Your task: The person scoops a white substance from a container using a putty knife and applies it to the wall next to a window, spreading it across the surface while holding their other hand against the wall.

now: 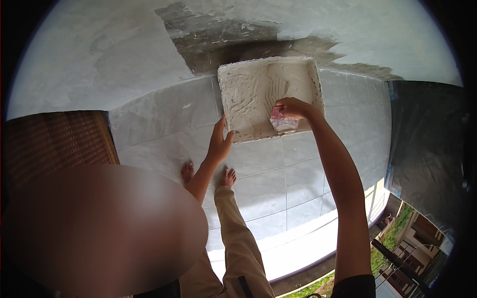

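A large rectangular paint tray (247, 102), caked with off-white putty, rests against the foot of the wall. Thin ridges show through its coating near the middle. My left hand (219, 144) is at the near left corner of the tray, fingers along the left side and thumb at the near edge, gripping it. Over the near right part of the tray, my right hand (294, 108) is closed on a pink, putty-smeared scraper (283, 120). Its wide lower end carries whitish putty. My fingers cover the scraper's upper part.
Behind the tray, the wall (124, 54) has dark bare patches. Grey floor tiles (258, 171) lie under my bare feet. A brown woven mat (62, 144) is at left, a dark sheet (427, 144) at right. Grass shows beyond the floor edge. A blurred oval hides the lower left.
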Demonstrator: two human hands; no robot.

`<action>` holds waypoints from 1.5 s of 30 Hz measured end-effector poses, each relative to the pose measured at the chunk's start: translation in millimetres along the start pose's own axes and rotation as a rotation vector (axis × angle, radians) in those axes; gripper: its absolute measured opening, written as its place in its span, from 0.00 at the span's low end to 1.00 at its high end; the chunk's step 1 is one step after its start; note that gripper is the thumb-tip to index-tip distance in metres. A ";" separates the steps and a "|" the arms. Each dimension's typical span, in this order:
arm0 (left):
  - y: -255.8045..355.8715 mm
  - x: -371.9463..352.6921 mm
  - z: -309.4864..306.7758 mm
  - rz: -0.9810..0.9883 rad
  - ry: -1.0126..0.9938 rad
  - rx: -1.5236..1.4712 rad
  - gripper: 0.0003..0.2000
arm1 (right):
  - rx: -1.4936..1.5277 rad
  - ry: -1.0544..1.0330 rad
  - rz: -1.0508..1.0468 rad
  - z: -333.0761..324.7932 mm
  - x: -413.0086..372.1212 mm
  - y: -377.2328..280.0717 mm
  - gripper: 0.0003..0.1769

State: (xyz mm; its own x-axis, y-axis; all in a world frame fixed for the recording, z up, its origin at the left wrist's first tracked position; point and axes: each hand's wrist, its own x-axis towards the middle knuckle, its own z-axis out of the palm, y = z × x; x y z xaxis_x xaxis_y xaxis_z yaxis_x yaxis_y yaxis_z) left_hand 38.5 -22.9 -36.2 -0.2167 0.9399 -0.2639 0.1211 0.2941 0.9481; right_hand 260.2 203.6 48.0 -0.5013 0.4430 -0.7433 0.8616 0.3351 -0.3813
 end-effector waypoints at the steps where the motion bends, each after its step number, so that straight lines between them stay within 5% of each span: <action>1: -0.3 0.1 0.4 0.002 0.006 0.010 0.32 | 0.001 -0.025 0.014 -3.4 -0.8 1.1 0.20; 5: -5.6 5.7 0.6 0.071 0.036 0.015 0.31 | 0.044 -0.045 0.072 -20.0 -7.4 7.4 0.22; 11: -3.1 10.4 -6.9 0.092 0.032 0.024 0.30 | 0.583 0.186 0.155 -11.6 -21.9 25.6 0.23; 13: -1.6 12.0 -8.2 0.103 0.036 0.037 0.30 | 0.304 0.219 0.123 -9.6 -24.8 23.0 0.22; 19: 4.6 6.8 -8.9 0.058 0.019 0.042 0.29 | 0.084 0.289 0.031 10.3 -11.9 12.3 0.19; 35: -4.6 1.2 -7.5 0.029 0.013 0.023 0.29 | -0.011 0.025 0.052 13.2 15.2 1.9 0.22; 41: -1.9 0.6 -8.5 -0.009 0.007 0.001 0.30 | -0.223 -0.172 0.107 -6.7 12.0 -13.4 0.18; 43: -1.8 -0.5 -8.0 -0.013 0.009 0.001 0.30 | -0.162 -0.237 0.444 -13.6 9.3 -18.7 0.15; 45: -2.9 -0.8 -8.1 -0.017 0.011 0.002 0.30 | -0.276 -0.275 0.359 -15.5 15.6 -0.7 0.15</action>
State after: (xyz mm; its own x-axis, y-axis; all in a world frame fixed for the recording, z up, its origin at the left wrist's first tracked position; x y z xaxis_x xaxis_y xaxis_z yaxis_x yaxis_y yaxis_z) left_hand 30.4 -25.9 -37.3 -0.2291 0.9327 -0.2785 0.1196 0.3109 0.9429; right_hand 250.5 223.1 45.2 -0.1069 0.3481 -0.9313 0.9034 0.4253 0.0552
